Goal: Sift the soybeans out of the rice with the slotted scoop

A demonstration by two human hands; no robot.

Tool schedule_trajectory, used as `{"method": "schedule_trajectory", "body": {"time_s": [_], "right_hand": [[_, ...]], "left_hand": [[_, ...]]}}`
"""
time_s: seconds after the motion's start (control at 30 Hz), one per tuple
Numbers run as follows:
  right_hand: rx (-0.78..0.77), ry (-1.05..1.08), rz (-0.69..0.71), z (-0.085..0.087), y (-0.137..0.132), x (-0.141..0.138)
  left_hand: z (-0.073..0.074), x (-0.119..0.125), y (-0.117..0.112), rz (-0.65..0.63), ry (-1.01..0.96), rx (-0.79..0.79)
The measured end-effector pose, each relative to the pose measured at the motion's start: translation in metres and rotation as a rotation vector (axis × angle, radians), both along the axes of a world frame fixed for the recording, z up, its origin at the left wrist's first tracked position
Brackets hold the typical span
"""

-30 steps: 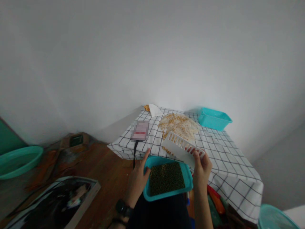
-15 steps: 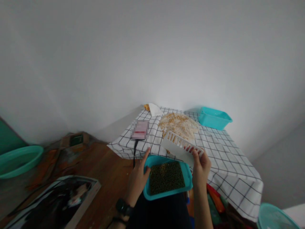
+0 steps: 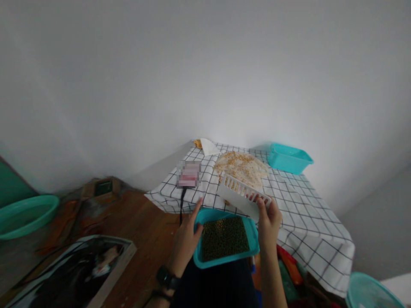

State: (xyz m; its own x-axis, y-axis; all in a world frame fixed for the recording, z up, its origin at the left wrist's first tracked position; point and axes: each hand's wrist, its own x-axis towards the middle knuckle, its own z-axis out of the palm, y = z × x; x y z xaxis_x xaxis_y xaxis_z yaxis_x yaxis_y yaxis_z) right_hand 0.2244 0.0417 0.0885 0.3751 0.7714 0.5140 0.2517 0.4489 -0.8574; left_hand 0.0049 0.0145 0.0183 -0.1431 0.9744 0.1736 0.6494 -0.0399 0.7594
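My left hand (image 3: 186, 236) holds the left side of a teal plastic tub (image 3: 224, 259). Its thumb lies over the rim and its index finger points forward; the other fingers are hidden. Small dark green beans or grains (image 3: 224, 241) fill the tub, with a paler patch near the back. My right hand (image 3: 269, 218) grips the right end of a white slotted plastic basket (image 3: 239, 201), tilted above the table's front edge, just behind the tub. What the basket contains, if anything, cannot be seen. Beyond it, yellowish grains (image 3: 240, 162) lie spread on a pale round sheet.
A white checked cloth (image 3: 308, 214) covers the table. On it stand another teal tub (image 3: 290, 160) at back right, a blurred-out pinkish item (image 3: 189, 174) with a black cord, and a white folded piece (image 3: 208, 146). A green basin (image 3: 28, 216) and a framed picture (image 3: 80, 273) are at left.
The basket and my right hand have shifted slightly left and up, away from me. My left hand and the tub stay in place.
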Motion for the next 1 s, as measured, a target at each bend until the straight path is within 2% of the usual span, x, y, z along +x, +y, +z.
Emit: {"method": "schedule_trajectory", "body": {"time_s": [0.2,0.43,0.6,0.73,0.9,1.0], "right_hand": [[0.011,0.012,0.06,-0.002,-0.001,0.004],[-0.028,0.095,0.137,-0.006,-0.015,0.01],[0.047,0.266,-0.011,0.003,-0.02,0.007],[0.018,0.204,-0.108,0.005,-0.013,0.01],[-0.003,0.107,-0.131,-0.003,-0.005,0.012],[-0.001,0.145,-0.106,-0.006,-0.006,0.011]], "left_hand": [[0.002,0.0,-0.002,-0.008,0.001,0.021],[0.002,0.0,-0.002,-0.003,0.013,0.038],[0.003,-0.001,-0.002,-0.002,0.011,0.018],[0.002,-0.001,-0.002,0.004,0.034,0.023],[0.002,0.0,-0.001,0.003,0.02,0.024],[0.003,0.0,-0.002,0.001,0.011,0.023]]}}
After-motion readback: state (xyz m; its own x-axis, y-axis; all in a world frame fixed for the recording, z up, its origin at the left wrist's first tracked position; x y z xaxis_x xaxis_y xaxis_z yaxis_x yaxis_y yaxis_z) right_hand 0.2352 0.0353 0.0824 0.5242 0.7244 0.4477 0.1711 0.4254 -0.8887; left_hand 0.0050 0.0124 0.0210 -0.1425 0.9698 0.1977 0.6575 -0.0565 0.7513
